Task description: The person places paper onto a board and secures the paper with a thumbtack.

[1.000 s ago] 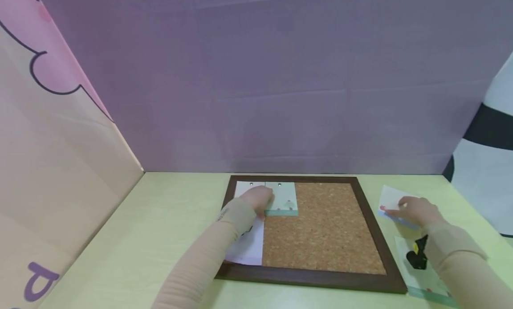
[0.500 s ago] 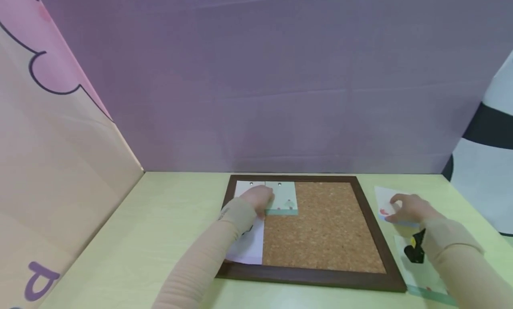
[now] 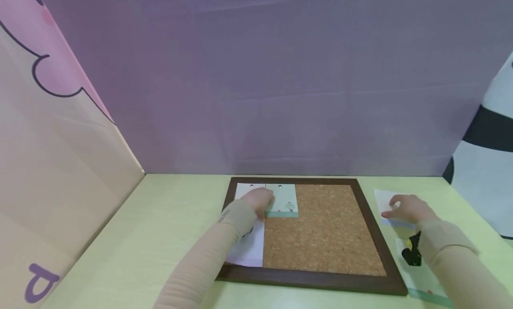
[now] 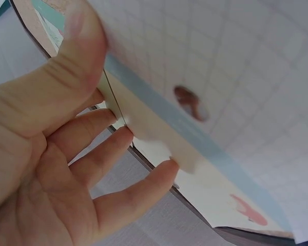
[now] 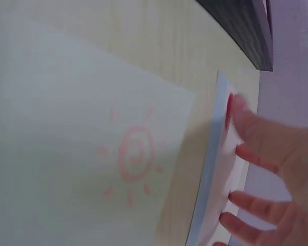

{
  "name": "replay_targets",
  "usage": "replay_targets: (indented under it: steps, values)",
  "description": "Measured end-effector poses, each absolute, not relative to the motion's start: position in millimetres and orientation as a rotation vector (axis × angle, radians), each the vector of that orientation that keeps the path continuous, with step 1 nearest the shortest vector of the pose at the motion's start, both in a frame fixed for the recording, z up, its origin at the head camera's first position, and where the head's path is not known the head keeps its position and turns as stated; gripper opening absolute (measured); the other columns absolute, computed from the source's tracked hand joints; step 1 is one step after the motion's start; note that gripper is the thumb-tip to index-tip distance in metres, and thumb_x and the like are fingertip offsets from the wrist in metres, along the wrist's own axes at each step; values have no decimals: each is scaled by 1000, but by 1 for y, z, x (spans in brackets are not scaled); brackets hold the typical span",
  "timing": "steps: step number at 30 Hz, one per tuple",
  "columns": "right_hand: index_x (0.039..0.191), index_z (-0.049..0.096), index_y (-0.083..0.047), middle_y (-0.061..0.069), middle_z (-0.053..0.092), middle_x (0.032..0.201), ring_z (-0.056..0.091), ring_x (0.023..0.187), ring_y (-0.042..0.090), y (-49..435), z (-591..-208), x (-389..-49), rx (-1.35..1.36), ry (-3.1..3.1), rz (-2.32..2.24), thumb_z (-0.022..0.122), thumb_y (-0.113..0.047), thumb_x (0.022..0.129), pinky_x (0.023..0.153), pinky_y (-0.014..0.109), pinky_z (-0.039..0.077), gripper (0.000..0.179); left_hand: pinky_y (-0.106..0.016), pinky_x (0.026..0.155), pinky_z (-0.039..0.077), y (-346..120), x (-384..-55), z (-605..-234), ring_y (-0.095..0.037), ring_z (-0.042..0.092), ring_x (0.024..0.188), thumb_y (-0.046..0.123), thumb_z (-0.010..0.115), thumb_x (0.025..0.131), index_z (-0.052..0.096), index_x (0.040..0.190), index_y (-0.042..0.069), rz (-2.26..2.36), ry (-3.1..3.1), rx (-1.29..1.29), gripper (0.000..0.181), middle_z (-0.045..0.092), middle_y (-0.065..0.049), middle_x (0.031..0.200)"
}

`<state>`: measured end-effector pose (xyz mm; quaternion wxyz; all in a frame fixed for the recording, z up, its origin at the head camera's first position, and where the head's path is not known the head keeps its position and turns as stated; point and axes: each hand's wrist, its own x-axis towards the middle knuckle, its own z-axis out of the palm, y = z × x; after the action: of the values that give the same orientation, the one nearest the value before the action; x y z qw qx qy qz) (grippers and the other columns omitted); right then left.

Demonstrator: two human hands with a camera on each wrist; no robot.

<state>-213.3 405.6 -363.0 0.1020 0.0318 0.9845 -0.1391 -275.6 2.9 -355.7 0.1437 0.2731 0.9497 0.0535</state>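
My left hand lies over white and green-edged note sheets on a framed cork board. In the left wrist view its spread fingertips touch a cream sheet with a red print, and the thumb is at the edge of a blue-banded grid-lined sheet. I cannot tell whether the thumb presses it. Right of the board, my right hand touches a white blue-edged sheet. Its thumb covers the red print, with a gap between thumb and fingers. The right wrist view shows these fingertips on the blue-edged sheet.
A green-edged note sheet lies beside the board's lower right corner, partly under the right forearm. A red sun is printed on the pale sheet in the right wrist view. The board's dark wooden frame is raised. A purple wall stands behind.
The blue-edged sheet has slid left and turned straighter under my right hand, which shifted left with it. My left hand stays in place over the board.
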Motion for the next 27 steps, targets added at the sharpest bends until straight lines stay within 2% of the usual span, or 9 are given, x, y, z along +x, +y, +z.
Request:
replay_targets:
  steps: [3, 6, 9, 13, 18, 21, 27]
  values:
    - [108, 52, 12, 43, 48, 109, 45, 96, 56, 403, -362, -210, 228, 2916, -450, 76, -50, 71, 77, 60, 42, 75, -27, 83, 50, 3, -276, -358, -15, 55, 82, 3, 83, 62, 61, 85, 12, 143, 2734, 791, 33, 59, 2, 82]
    - [113, 41, 17, 48, 38, 108, 37, 98, 61, 399, -360, -207, 420, 2869, -468, 76, -53, 69, 79, 63, 40, 90, -27, 84, 50, 4, -277, -359, -16, 57, 84, 4, 84, 62, 60, 86, 13, 128, 2735, 798, 34, 59, 1, 83]
    - [118, 30, 20, 50, 34, 111, 36, 102, 64, 394, -357, -206, 557, 2802, -447, 75, -57, 68, 84, 64, 39, 102, -28, 84, 50, 4, -277, -359, -16, 57, 84, 4, 84, 62, 60, 86, 13, 117, 2739, 796, 35, 59, 1, 83]
    - [129, 17, 22, 49, 33, 119, 39, 106, 62, 391, -353, -206, 591, 2749, -455, 74, -59, 68, 87, 61, 42, 117, -27, 83, 50, 4, -278, -360, -15, 55, 82, 5, 84, 63, 59, 87, 13, 125, 2739, 778, 35, 58, 2, 82]
    - [136, 3, 23, 49, 21, 131, 32, 114, 63, 391, -351, -207, 543, 2718, -497, 74, -57, 70, 96, 63, 37, 126, -27, 83, 50, 4, -277, -360, -14, 55, 81, 5, 84, 63, 59, 87, 13, 123, 2741, 780, 35, 57, 2, 81]
    - [136, 3, 24, 49, 19, 132, 31, 115, 63, 392, -350, -208, 513, 2729, -487, 74, -57, 71, 97, 63, 36, 126, -26, 82, 50, 4, -277, -359, -14, 54, 80, 5, 84, 63, 58, 86, 13, 127, 2743, 779, 35, 57, 3, 80]
    - [132, 12, 25, 49, 26, 129, 37, 111, 62, 395, -352, -209, 453, 2791, -441, 74, -59, 69, 93, 62, 40, 122, -27, 83, 50, 4, -277, -360, -14, 55, 81, 3, 83, 62, 59, 87, 13, 164, 2745, 753, 36, 58, 2, 82]
